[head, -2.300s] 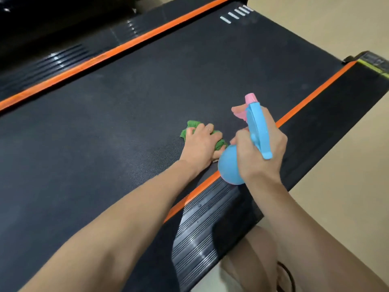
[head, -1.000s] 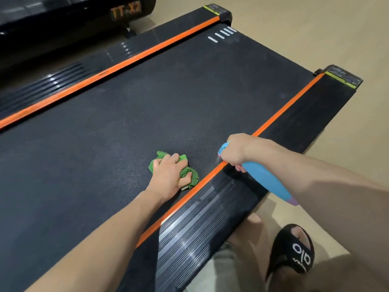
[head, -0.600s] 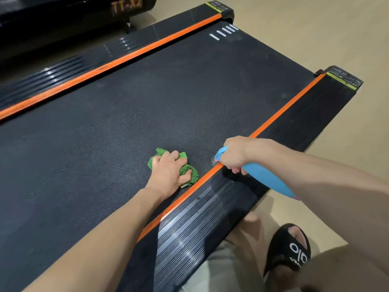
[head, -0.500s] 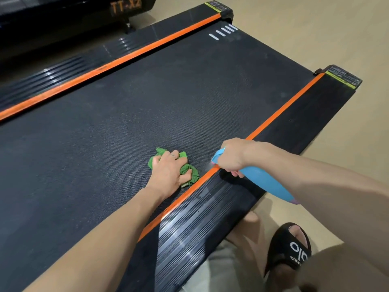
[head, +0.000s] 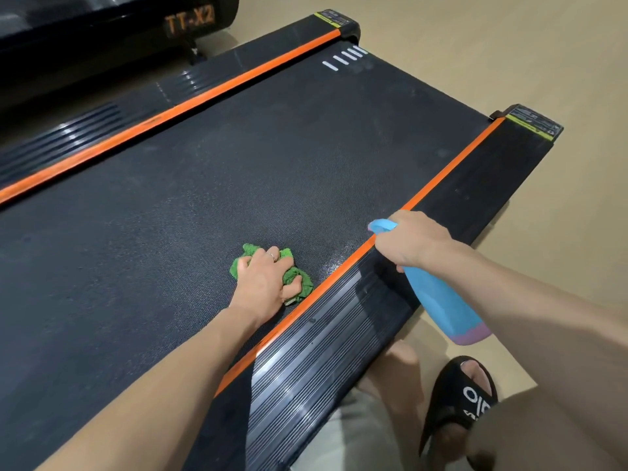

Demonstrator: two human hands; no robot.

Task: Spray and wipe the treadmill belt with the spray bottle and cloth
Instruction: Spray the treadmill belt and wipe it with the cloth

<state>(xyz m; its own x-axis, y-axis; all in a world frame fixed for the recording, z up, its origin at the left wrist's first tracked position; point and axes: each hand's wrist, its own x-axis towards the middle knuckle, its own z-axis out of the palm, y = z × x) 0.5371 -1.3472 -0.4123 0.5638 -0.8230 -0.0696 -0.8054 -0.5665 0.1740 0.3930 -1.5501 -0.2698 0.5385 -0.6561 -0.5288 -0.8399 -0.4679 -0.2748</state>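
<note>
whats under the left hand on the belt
A bunched green cloth lies under the left hand, pressed onto the treadmill belt. Its edges show around the fingers; the cloth's middle and the belt beneath are covered.

Both arms reach forward — left hand (head: 263,283) pressed palm-down, fingers curled; right hand (head: 409,243) closed in a grip.

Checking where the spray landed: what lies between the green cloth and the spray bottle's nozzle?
In the head view, only bare treadmill belt lies between the cloth and the spray bottle, with a wet-looking sheen there.
</note>
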